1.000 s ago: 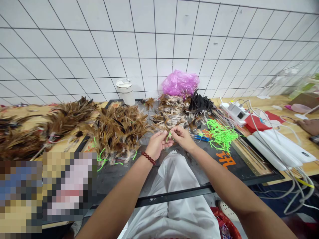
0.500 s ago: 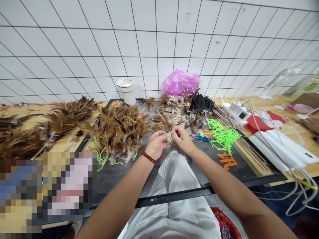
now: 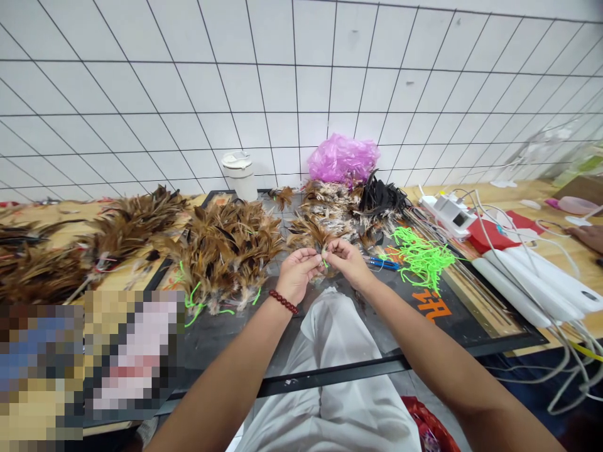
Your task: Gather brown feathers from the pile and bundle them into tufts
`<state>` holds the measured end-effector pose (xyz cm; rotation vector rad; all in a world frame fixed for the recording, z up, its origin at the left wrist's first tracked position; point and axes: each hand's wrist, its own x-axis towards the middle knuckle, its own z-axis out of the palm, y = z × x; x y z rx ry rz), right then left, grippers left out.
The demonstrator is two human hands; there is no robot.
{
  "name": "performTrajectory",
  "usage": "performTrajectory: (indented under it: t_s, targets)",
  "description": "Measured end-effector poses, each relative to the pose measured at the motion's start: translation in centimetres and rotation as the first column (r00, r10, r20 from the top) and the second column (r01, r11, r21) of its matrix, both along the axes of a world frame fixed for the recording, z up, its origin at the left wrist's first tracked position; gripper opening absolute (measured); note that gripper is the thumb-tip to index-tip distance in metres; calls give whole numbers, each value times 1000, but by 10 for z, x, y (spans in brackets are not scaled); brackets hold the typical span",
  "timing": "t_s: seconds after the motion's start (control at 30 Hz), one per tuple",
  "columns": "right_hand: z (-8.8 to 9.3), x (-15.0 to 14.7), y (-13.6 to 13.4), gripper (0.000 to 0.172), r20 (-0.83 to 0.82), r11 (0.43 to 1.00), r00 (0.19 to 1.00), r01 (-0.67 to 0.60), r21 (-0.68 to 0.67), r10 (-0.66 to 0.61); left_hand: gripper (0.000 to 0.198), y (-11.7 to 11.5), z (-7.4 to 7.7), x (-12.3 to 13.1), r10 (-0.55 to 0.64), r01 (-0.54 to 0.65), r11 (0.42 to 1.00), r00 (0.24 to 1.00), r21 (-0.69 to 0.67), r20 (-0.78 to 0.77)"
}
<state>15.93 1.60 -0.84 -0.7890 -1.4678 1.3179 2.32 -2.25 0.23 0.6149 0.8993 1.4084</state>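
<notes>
My left hand (image 3: 298, 270) and my right hand (image 3: 347, 262) meet over the near middle of the dark board, fingertips pinched together. Between them is a small bunch of brown feathers (image 3: 321, 237), its tips pointing away from me. A bit of bright green cord (image 3: 325, 264) shows at the base of the bunch, partly hidden by the fingers. Left of my hands lies a large pile of brown feather bunches (image 3: 230, 245), some with green cord ends. Blue-handled scissors or snips (image 3: 382, 263) and a heap of green cords (image 3: 421, 254) lie to the right.
Behind my hands are paler feathers (image 3: 325, 207), black feathers (image 3: 380, 199) and a pink plastic bag (image 3: 343, 157). A white lidded cup (image 3: 240, 176) stands by the tiled wall. Cables and a power strip (image 3: 450, 213) lie right, near another person's hand (image 3: 588, 237). More feathers (image 3: 136, 220) lie left.
Both hands stay in nearly the same place. The fingers have shifted their pinch, and the green cord between them shows less than before. The view has tilted slightly.
</notes>
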Motion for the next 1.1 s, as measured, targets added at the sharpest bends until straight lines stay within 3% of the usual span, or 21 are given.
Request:
performTrajectory:
  t_s: [0.2, 0.47, 0.8, 0.93, 1.1]
  targets:
    - [0, 0, 2, 27, 32, 998, 997, 68, 6, -68, 32, 0, -1, 4, 12, -3, 997, 991, 71, -132]
    - [0, 1, 0, 23, 10, 999, 1000, 30, -31, -30, 18, 5, -8, 6, 127, -104, 990, 957, 99, -262]
    - [2, 1, 0, 37, 93, 994, 991, 98, -50, -93, 9, 2, -5, 8, 143, -93, 986, 901, 139, -410]
    - [-2, 3, 4, 40, 55, 990, 990, 134, -33, -132, 13, 2, -5, 6, 91, -64, 995, 916, 83, -391]
    - [-5, 3, 6, 38, -14, 994, 997, 72, -87, -74, 18, 3, -4, 4, 72, -55, 996, 952, 65, -297]
